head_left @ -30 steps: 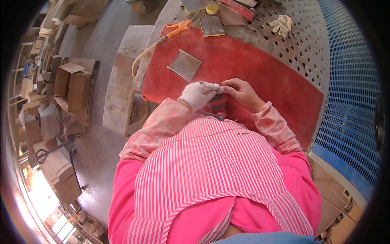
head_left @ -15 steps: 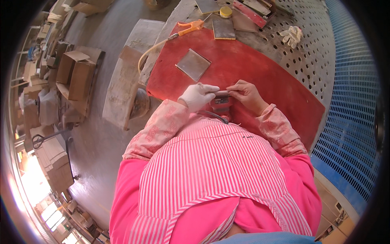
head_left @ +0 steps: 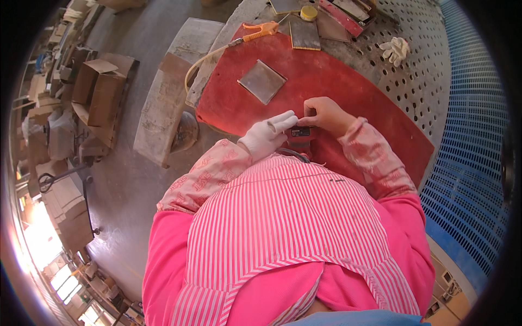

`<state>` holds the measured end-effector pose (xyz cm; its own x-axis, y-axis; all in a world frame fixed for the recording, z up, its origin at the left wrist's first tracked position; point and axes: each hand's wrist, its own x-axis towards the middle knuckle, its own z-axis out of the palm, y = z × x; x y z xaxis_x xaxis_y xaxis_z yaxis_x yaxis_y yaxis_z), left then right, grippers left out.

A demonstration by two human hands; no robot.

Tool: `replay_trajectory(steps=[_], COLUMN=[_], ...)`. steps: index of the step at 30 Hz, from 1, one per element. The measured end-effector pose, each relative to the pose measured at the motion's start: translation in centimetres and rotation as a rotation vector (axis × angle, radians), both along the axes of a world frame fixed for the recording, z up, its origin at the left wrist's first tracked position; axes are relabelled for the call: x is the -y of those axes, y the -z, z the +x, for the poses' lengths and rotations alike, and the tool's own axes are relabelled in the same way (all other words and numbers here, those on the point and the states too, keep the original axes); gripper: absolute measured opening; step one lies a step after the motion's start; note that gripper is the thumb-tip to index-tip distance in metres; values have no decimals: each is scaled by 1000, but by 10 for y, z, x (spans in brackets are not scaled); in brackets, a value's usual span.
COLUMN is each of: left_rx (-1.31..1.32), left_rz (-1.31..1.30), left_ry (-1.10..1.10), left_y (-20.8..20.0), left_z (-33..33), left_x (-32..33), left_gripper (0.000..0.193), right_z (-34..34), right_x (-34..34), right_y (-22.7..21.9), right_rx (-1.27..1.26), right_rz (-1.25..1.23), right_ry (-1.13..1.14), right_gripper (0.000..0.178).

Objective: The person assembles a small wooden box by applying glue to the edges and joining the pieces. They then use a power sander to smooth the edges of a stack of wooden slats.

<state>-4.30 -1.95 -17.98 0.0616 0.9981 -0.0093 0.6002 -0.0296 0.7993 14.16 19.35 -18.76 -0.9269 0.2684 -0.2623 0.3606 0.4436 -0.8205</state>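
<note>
My left hand (head_left: 266, 134), in a white glove, has its fingers stretched out toward the far edge of a red handheld power tool (head_left: 300, 142) close to my apron. My bare right hand (head_left: 325, 115) is at the tool's other side, its fingers bent and thumb pressed in. Whatever lies between its fingertips is too small to make out. A dark cord (head_left: 293, 154) curves beside the tool. Beyond my hands, a flat square greyish plate (head_left: 262, 82) rests on the red table cover (head_left: 337, 81).
An orange air blow gun (head_left: 261, 31) with a pale hose lies at the far left edge. Behind are a dark rectangular block (head_left: 305, 35), a yellow round tin (head_left: 308, 13), a red tray (head_left: 342, 18) and a white glove (head_left: 395, 51). A blue grille (head_left: 467, 136) stands right; cardboard boxes (head_left: 103, 103) left.
The thin pale strip pinched between both hands is no longer plainly visible. My left fingers have straightened, and my right hand has shifted slightly up and turned inward over the tool.
</note>
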Motion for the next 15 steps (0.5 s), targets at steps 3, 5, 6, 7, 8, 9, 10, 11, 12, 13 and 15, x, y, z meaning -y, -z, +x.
replay_trajectory(steps=[3,5,6,7,8,9,10,11,12,13,15], left_rx=[199,45,-14,-90,-169,-215,-257,-303,-303,-309,-266], left_rz=[-304,-406,-410,-410,-383,-403,-400,-380,-322,-247,-181], left_ry=[-82,8,70,120,165,147,132,116,92,61,15], left_y=[-9,-16,-19,-20,-20,-19,-16,-12,-6,0,12], left_z=[-7,-15,-16,-16,-14,-12,-7,-4,0,2,-1], left_x=[-5,-17,-22,-27,-32,-34,-35,-34,-31,-27,-19], left_gripper=[66,62,57,51,46,41,37,32,30,28,31], right_z=[-18,-25,-27,-27,-27,-26,-26,-26,-25,-22,-11], right_x=[-17,-21,-21,-20,-20,-19,-18,-19,-17,-17,-11], right_y=[7,8,7,5,3,2,1,3,6,9,18], right_rx=[241,270,308,279,252,199,229,233,243,223,140], right_rz=[-211,-240,-245,-195,-134,-74,-135,-192,-256,-257,-129], right_ry=[-137,-204,-235,-260,-283,-296,-277,-253,-235,-203,-138], right_gripper=[44,43,43,42,42,41,41,40,40,41,40])
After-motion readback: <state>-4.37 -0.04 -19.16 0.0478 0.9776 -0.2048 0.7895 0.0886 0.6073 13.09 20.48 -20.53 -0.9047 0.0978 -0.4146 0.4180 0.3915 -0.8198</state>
